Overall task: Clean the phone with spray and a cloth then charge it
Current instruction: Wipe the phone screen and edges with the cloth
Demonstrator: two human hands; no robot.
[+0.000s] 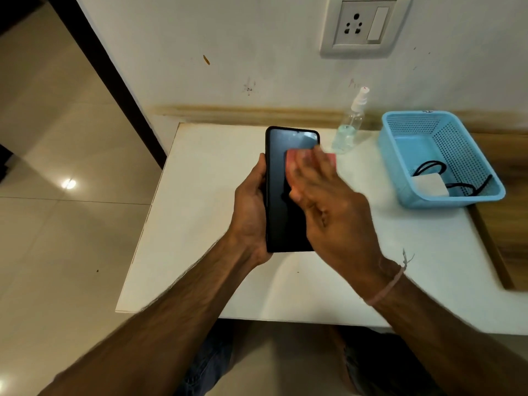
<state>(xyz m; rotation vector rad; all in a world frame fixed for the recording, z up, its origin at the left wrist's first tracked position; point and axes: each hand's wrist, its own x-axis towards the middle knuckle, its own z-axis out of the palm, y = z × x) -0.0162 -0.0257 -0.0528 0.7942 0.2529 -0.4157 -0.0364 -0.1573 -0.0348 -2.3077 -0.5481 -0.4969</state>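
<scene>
My left hand (250, 212) grips a black phone (281, 178) by its left edge, holding it screen-up above the white table (200, 224). My right hand (328, 207) lies flat over the screen's right side and presses a pink cloth (291, 161) against the glass; the hand and cloth are blurred. A clear spray bottle (350, 125) with a white nozzle stands upright on the table just right of the phone's top. A white charger block (430, 184) with a black cable (431, 168) lies in the blue basket (400, 155).
The blue perforated basket sits at the table's right, near the wall. A wall socket with a switch (363, 24) is mounted above the table. A wooden surface (503, 224) adjoins the table on the right. Tiled floor (57, 195) lies to the left.
</scene>
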